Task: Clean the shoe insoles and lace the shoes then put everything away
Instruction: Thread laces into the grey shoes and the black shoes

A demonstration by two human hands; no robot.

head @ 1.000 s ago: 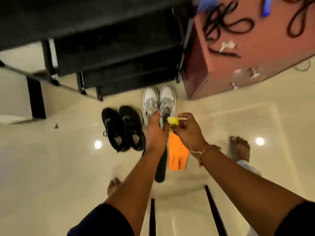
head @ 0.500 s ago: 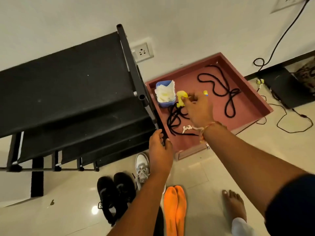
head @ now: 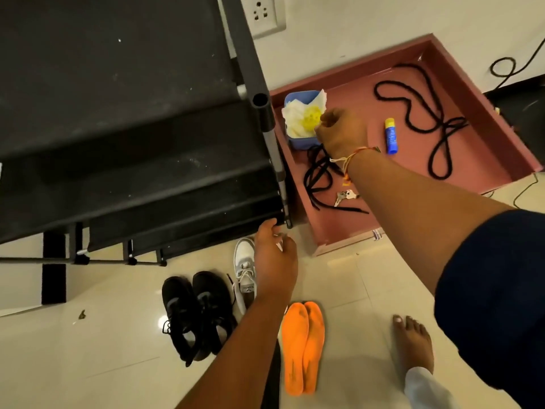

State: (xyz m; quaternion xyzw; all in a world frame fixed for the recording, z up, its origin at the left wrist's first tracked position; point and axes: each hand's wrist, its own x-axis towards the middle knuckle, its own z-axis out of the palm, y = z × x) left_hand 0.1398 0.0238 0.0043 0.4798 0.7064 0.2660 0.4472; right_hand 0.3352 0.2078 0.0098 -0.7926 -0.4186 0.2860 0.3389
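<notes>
there, yellow cloth (head: 309, 118) crumpled in blue tub (head: 298, 98).

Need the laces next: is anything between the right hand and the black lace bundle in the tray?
Nothing visible. The right hand is at the blue cup; the lace bundle lies uncovered just beneath its wrist, keys beside it.

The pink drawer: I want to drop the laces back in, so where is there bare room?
In the pink drawer, bare floor lies between the blue tube and the right hand, and along the front edge right of the keys. The left side is crowded: blue tub, tangled lace. The looped cord fills the back right.
</notes>
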